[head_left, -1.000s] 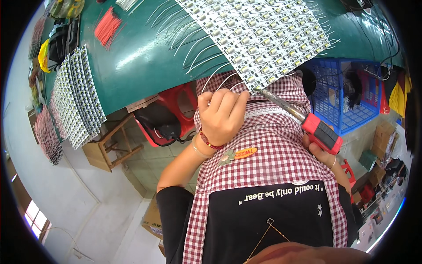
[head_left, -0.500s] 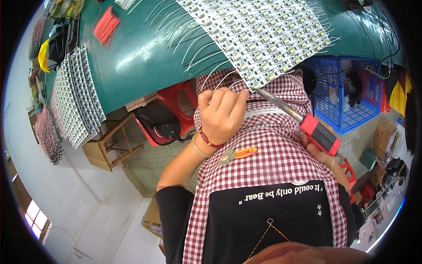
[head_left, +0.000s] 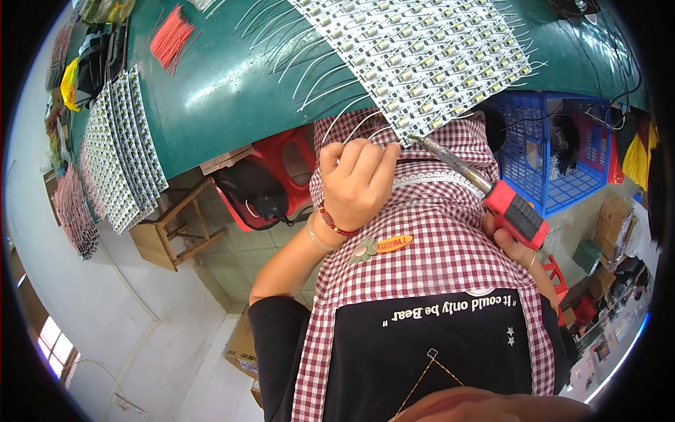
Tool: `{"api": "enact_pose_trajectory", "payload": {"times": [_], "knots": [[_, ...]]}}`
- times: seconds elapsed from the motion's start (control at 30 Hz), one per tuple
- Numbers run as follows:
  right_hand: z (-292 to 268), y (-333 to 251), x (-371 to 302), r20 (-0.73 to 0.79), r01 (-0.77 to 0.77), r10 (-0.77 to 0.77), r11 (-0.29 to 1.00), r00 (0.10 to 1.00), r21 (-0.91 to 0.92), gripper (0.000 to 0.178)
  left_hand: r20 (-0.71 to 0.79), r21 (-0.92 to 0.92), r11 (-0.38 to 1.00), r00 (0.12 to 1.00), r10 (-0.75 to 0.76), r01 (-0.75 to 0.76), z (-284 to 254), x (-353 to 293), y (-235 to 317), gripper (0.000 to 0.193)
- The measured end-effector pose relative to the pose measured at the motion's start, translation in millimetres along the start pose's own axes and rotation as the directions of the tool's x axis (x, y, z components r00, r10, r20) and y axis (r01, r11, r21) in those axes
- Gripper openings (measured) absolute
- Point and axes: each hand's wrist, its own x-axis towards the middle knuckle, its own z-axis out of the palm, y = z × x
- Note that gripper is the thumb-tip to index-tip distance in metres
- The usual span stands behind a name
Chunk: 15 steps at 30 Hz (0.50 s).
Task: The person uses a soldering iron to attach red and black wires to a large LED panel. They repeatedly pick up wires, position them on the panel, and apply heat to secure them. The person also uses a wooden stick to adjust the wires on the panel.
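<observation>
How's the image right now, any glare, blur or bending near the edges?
Head view: pale glare on the green table; head view: window washed out white; head view: circuit-board strips at left bow along the dark rim; head view: left hand and soldering iron show no obvious blur.

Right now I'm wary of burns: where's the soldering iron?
Head view, right of centre: the right hand holds the soldering iron, its tip at the white panel.

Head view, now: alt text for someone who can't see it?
The right hand holds a red-and-black soldering iron, its tip at the near corner of a white circuit-board panel; the left hand is curled beside that corner. The panel overhangs a green table, with red strands lying further left.
</observation>
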Motion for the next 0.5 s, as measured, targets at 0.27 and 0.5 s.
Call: {"api": "enact_pose_trajectory", "payload": {"times": [0.27, 0.5], "knots": [[13, -1, 6, -0.141, -0.053, 0.122, 0.908, 0.982, 0.416, 0.062, 0.008, -0.062, 0.995, 0.997, -0.083, 0.083, -5, -3, -1, 0.023], [7, 0, 44, -0.203, 0.161, -0.053, 0.811, 0.978, 0.563, 0.06, 0.064, -0.186, 0.936, 0.954, -0.294, 0.3, -39, -28, -15, 0.024]]}}
